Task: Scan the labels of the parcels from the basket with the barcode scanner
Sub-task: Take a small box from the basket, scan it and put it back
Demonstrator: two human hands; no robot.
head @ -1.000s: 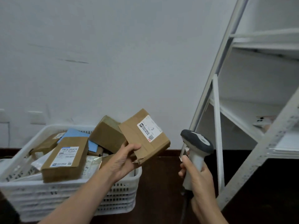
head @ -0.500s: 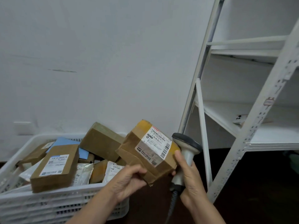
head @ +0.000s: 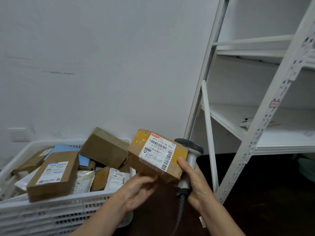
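A small brown cardboard parcel [head: 153, 160] with yellow tape and a white barcode label facing me is held up just right of the basket. My left hand [head: 138, 191] supports it from below. My right hand [head: 196, 183] grips the grey barcode scanner [head: 190, 154] by its handle, and its thumb presses on the parcel's right edge. The scanner head sits behind the parcel's right side, and its coiled cable hangs down. The white plastic basket [head: 56, 217] at lower left holds several more parcels.
In the basket a labelled brown box [head: 54, 174] leans on the near rim, with a larger box [head: 104, 147] behind it and a blue envelope [head: 66, 150]. A white metal shelving rack [head: 255, 130] stands at the right. The floor is dark.
The parcel has been turned over, so a different label with barcodes now faces me. My right hand with the scanner came in against the parcel's right side.
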